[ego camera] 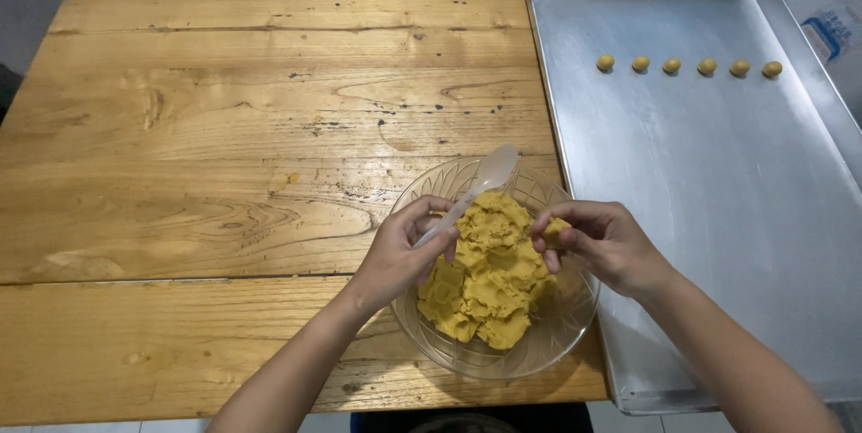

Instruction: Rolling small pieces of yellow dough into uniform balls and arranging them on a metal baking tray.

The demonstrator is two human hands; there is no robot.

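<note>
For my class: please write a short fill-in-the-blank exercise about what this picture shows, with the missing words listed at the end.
1. The left hand holds a white plastic ____ over the glass bowl.
2. The right hand pinches a small piece of yellow ____.
3. The metal tray carries ____ small dough balls in one row.
4. The bowl stands on a ____ table.

Missing words: spoon; dough; six; wooden
</note>
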